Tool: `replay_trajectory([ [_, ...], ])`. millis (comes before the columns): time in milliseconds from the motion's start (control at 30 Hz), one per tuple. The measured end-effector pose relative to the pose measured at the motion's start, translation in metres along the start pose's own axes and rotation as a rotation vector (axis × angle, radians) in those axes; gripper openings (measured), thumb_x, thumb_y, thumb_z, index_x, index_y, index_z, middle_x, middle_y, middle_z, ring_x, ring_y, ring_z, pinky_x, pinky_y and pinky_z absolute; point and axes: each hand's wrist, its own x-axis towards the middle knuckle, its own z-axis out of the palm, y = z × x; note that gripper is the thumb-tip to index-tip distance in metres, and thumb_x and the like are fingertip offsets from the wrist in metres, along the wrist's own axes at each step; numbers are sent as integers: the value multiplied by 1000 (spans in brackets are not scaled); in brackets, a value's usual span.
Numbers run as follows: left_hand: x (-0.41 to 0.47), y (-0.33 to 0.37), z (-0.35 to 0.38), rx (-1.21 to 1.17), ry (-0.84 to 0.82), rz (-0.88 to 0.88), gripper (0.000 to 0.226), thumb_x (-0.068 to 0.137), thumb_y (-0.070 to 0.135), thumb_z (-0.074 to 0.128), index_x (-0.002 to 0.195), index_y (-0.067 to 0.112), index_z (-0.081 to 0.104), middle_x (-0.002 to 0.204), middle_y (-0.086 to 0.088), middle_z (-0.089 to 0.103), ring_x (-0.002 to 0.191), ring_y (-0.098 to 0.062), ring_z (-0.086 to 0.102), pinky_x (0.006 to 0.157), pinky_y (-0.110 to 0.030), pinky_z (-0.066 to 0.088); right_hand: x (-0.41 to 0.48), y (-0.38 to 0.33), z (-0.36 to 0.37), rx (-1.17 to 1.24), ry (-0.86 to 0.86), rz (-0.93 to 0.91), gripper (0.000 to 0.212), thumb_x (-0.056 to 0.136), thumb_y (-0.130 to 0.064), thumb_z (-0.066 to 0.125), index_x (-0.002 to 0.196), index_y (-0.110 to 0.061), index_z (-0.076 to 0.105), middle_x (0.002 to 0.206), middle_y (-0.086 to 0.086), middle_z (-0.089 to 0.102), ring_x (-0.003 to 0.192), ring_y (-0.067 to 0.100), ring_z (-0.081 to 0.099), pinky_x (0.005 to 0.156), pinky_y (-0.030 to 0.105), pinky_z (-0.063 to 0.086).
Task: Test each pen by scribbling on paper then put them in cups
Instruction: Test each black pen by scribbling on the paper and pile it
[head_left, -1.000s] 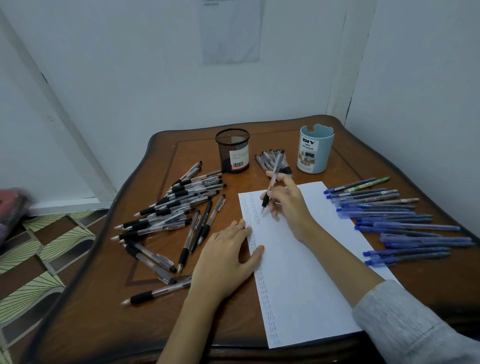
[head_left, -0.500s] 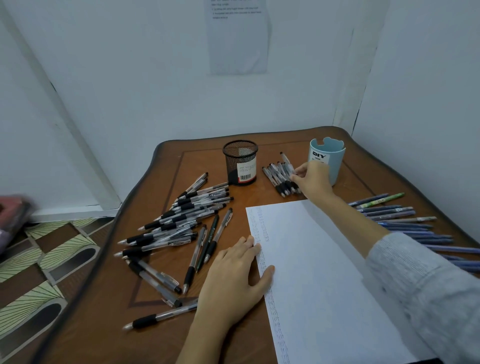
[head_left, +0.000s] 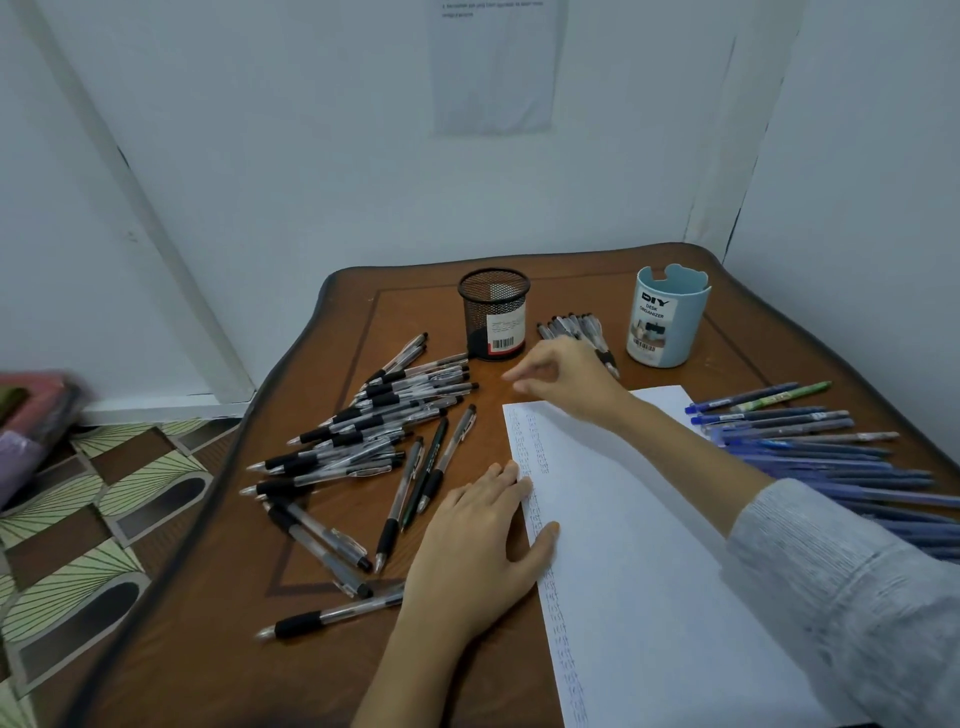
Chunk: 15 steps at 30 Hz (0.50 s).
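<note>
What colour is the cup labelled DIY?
The cup is light blue, best seen in the head view.

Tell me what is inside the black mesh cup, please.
No pen rises above the rim of the black mesh cup, and its upper mesh shows none. The white label hides the bottom.

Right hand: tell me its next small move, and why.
Probably reach to the black pen pile and pick one up: the right hand is empty, fingers pointing that way, while the left hand rests on the paper edge, ready for scribbling.
</note>
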Motion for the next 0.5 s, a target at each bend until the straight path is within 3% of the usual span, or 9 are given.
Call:
replay_trajectory([
  [100, 1, 0, 0, -5, 10, 2, 59, 95, 59, 36, 146, 31, 34, 156, 14, 22, 144, 0, 13, 110, -17, 6, 5, -15, 14, 24, -206, -46, 26, 87, -15, 68, 112, -20, 71, 89, -22, 55, 80, -6, 50, 66, 5, 38],
  [233, 0, 1, 1, -7, 17, 7, 57, 95, 57, 38, 145, 30, 37, 155, 12, 26, 144, -1, 16, 110, -17, 8, 15, -19, 25, -130, -392, -100, 31, 90, -14, 64, 120, -22, 66, 86, -16, 49, 78, -1, 46, 66, 9, 36],
  [367, 1, 0, 0, 2, 10, 5, 58, 94, 58, 38, 146, 30, 36, 156, 13, 24, 144, -1, 15, 110, -16, 7, 19, -15, 31, -262, -394, -117, 24, 91, -22, 64, 114, -25, 67, 94, -6, 47, 94, 9, 42, 82, 27, 37],
  [500, 1, 0, 0, 8, -10, -2, 59, 94, 58, 38, 146, 30, 36, 156, 12, 26, 144, -1, 16, 111, -17, 9, 16, -8, 15, -285, -399, -132, 16, 88, -24, 67, 103, -23, 71, 89, -12, 44, 88, 3, 39, 79, 20, 33],
])
